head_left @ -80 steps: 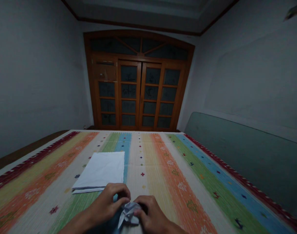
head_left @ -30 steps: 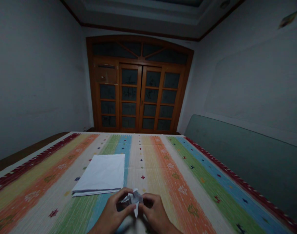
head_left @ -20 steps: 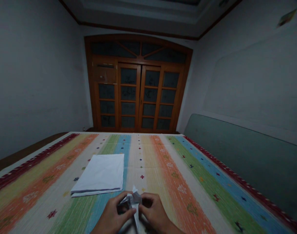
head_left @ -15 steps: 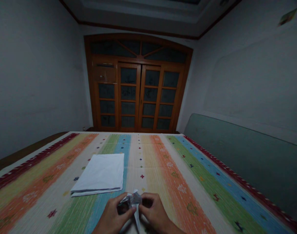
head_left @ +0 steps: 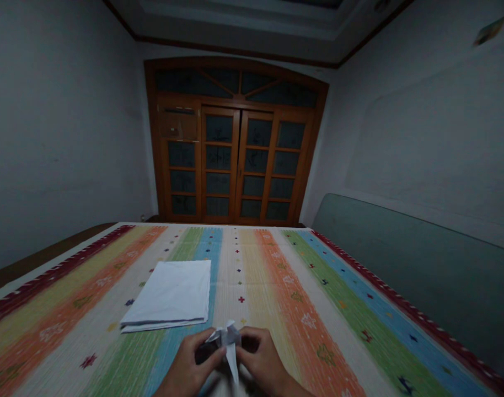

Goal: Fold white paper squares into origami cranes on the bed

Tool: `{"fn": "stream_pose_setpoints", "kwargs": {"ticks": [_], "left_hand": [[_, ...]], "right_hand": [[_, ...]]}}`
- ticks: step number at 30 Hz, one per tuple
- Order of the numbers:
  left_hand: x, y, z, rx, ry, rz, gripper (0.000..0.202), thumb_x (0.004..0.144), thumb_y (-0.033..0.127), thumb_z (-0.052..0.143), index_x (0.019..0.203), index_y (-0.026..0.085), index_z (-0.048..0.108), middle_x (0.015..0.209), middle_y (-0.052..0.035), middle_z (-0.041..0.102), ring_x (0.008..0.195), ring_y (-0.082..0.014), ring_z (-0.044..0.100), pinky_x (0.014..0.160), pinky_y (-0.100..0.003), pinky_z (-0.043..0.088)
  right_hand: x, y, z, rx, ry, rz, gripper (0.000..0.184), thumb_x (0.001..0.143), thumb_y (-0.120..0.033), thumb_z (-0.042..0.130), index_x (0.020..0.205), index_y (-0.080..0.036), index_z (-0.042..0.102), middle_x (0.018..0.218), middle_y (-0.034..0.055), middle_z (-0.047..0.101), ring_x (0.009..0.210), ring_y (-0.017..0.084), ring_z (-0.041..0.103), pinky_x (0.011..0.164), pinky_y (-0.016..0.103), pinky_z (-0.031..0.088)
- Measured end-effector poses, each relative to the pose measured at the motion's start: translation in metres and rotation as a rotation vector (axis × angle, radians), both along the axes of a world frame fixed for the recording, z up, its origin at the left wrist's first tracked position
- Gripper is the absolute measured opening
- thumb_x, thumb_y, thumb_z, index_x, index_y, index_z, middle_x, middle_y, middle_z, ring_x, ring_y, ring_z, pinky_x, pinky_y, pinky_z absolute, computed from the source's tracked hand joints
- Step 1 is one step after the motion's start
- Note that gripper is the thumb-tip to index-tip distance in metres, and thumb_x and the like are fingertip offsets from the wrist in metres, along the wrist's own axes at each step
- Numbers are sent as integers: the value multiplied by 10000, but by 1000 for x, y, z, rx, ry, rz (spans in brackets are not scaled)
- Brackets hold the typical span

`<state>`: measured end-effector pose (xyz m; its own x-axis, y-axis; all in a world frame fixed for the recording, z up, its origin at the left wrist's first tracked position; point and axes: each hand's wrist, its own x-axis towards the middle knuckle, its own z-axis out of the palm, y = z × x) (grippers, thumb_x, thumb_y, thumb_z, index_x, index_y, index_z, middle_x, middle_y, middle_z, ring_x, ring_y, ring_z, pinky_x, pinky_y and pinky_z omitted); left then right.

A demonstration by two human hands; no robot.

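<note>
A small piece of folded white paper (head_left: 230,337), with a narrow point hanging down towards me, is held between my two hands at the near edge of view. My left hand (head_left: 193,361) pinches its left side between thumb and fingers. On the other side, my right hand (head_left: 262,355) grips the paper with thumb and curled forefinger. The fingers partly hide the folds, so its full shape does not show. Beyond my left hand, a stack of white sheets (head_left: 169,292) lies flat.
A striped, many-coloured cloth (head_left: 301,309) covers the table. To the right, a pale green padded backrest (head_left: 401,253) runs along the wall. Wooden double doors (head_left: 239,165) with glass panes stand at the far end.
My left thumb has shifted slightly left and down on the folded paper. The paper's upper part shows a little more. My right hand stays nearly in place.
</note>
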<state>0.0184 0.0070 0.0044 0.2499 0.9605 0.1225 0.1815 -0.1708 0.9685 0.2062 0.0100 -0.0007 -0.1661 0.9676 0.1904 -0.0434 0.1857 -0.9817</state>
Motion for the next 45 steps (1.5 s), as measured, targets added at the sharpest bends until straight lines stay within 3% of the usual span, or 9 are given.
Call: {"fn": "stream_pose_setpoints", "kwargs": {"ticks": [3,8,11,17,20,22,27,36,45], "left_hand": [[-2,-1,-5,26,-75,5,542,760,625,771,1079,187,770,1022,-115,765,882,-287,717,845,-358,587],[-1,1,5,57,-192,-163,536,870,646,655,1045,157,783,769,-66,734,669,-220,692,673,-301,583],[1,2,9,69,-261,-166,511,855,646,674,978,167,799,782,-63,732,683,-216,689,670,-289,570],[3,6,9,65,-275,-152,248,803,434,790,812,187,804,830,-63,737,798,-229,692,702,-275,547],[0,11,13,109,-258,-139,77,724,252,811,677,193,796,893,-70,749,846,-226,695,715,-262,526],[-4,15,16,111,-227,-164,52,677,172,792,634,201,799,815,-55,755,781,-205,695,692,-249,506],[-8,15,18,54,-171,-221,72,697,202,756,672,195,823,736,-73,792,706,-213,708,679,-271,503],[6,2,23,4,-88,-37,123,661,255,705,632,177,796,596,-36,736,589,-181,636,578,-238,460],[5,-8,27,252,50,1,177,772,238,637,719,197,801,681,-47,767,670,-204,712,653,-237,525]], "right_hand": [[-1,0,3,-7,56,5,347,656,-479,872,690,-148,774,656,41,733,658,206,673,638,286,514],[-1,0,7,-48,152,67,373,603,-443,927,734,-163,717,656,18,714,621,194,675,595,269,518],[0,-1,9,-84,197,131,372,612,-409,929,776,-180,687,649,-1,697,577,182,660,540,251,506],[1,-1,6,-108,225,213,376,591,-337,948,744,-179,643,619,-32,669,565,126,620,555,203,473],[1,2,0,-140,277,264,476,564,-362,956,810,-208,579,574,-60,653,487,109,570,501,195,460],[0,3,-3,-164,301,284,544,545,-381,962,849,-228,538,556,-75,646,448,103,542,472,195,456],[2,1,-4,-148,296,319,560,568,-354,968,866,-231,511,571,-70,660,460,100,559,490,191,462],[2,4,-3,-166,225,300,573,499,-430,998,785,-205,555,547,-68,615,489,110,581,530,202,448],[2,4,-5,-192,144,231,502,484,-445,991,682,-170,621,588,-32,633,560,134,615,559,216,447]]}}
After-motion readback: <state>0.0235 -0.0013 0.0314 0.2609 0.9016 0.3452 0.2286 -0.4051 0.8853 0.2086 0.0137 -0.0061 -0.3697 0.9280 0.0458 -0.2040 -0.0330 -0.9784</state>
